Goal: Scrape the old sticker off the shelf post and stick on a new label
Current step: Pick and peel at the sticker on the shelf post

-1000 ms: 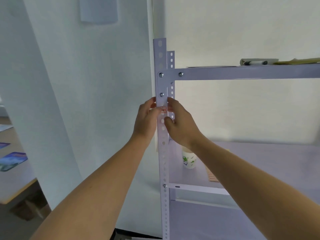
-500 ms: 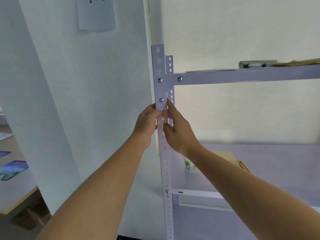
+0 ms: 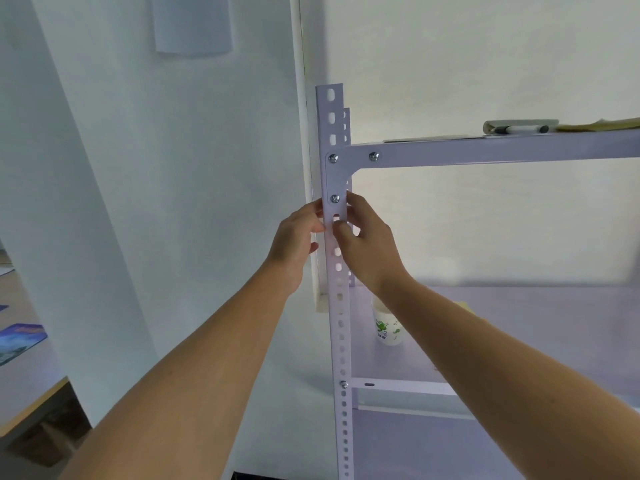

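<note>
We are gripping the shelf post [image 3: 339, 341] just below its bolt [image 3: 334, 198], left hand [image 3: 296, 237] pinching the post's left edge to steady it, right hand [image 3: 369, 247] wrapping the right edge with thumb pressing the front face, where the sticker is probably sitting, hidden under our thumbs.

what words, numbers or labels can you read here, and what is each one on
Nothing here reads clearly.
sheet of paper on the wall: only a cut-off dark mark at its top edge, unreadable.
paper cup: green print, too small to read.
blue booklet: cover text too blurred.
shelf post: no writing shows.
</note>
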